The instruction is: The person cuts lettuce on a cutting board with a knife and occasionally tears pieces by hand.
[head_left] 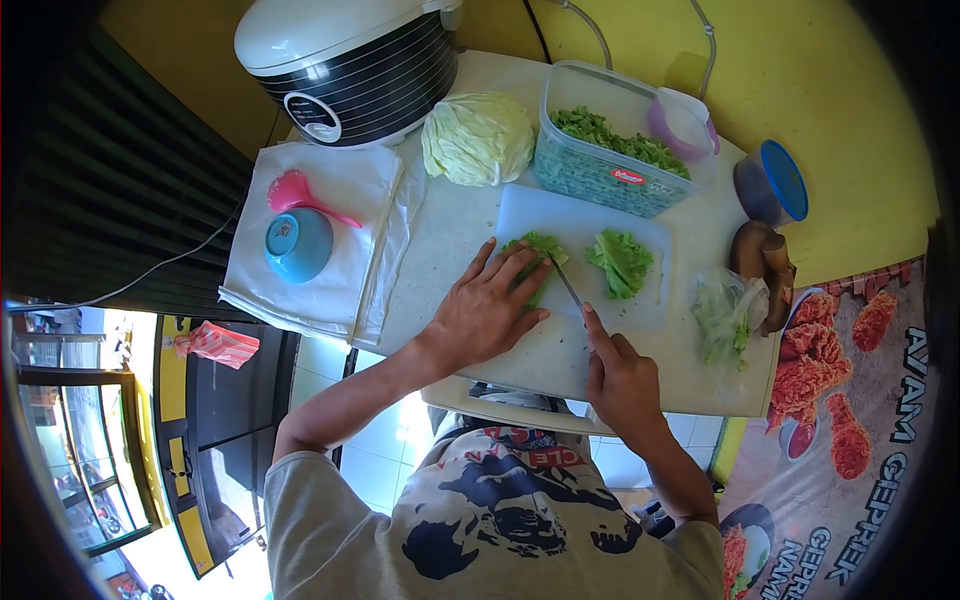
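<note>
My right hand [625, 385] is wrapped round the handle of a knife [567, 284], whose blade points away toward the lettuce. With fingers bent over it, my left hand [490, 305] presses a bunch of green lettuce [543, 245] onto the white cutting board [585, 212]. The blade's tip lies close to the left fingertips, against the lettuce. To the right of the knife, a second piece of lettuce [620, 262] rests on the board, apart from both hands. Part of the held lettuce is hidden under my left hand.
Behind the board stand a clear container [610, 185] of cut greens and a cabbage [478, 138]. A rice cooker [360, 80], pink ladle [292, 190] and blue bowl [298, 245] are left. Right are a plastic bag of greens [728, 315], a blue-lidded tub [770, 185] and a brown object [762, 262].
</note>
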Tool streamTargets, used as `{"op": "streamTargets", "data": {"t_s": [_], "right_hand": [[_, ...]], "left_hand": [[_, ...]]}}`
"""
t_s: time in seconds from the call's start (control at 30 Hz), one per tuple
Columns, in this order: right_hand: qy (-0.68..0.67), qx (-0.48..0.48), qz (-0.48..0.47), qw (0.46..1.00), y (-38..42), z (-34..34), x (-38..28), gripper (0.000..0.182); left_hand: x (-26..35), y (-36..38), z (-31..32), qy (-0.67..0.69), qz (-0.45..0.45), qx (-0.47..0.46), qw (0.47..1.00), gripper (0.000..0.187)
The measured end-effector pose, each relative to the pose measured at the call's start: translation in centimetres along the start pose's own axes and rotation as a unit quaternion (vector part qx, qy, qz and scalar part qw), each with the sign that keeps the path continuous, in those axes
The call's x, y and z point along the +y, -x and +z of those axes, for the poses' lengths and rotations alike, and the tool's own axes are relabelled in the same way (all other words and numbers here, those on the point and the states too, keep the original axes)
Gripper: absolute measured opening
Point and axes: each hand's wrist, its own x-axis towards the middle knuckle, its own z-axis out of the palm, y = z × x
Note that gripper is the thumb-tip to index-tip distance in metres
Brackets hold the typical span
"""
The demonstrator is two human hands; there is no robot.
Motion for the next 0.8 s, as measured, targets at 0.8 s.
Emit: {"op": "streamTargets", "data": {"t_s": [0.8], "right_hand": [[-0.008, -0.024, -0.012, 1.0, -0.6, -0.7, 1.1, 0.071]], "left_hand": [[-0.1, 0.1, 0.3, 0.004, -0.008, -0.005, 1.0, 0.057]]}}
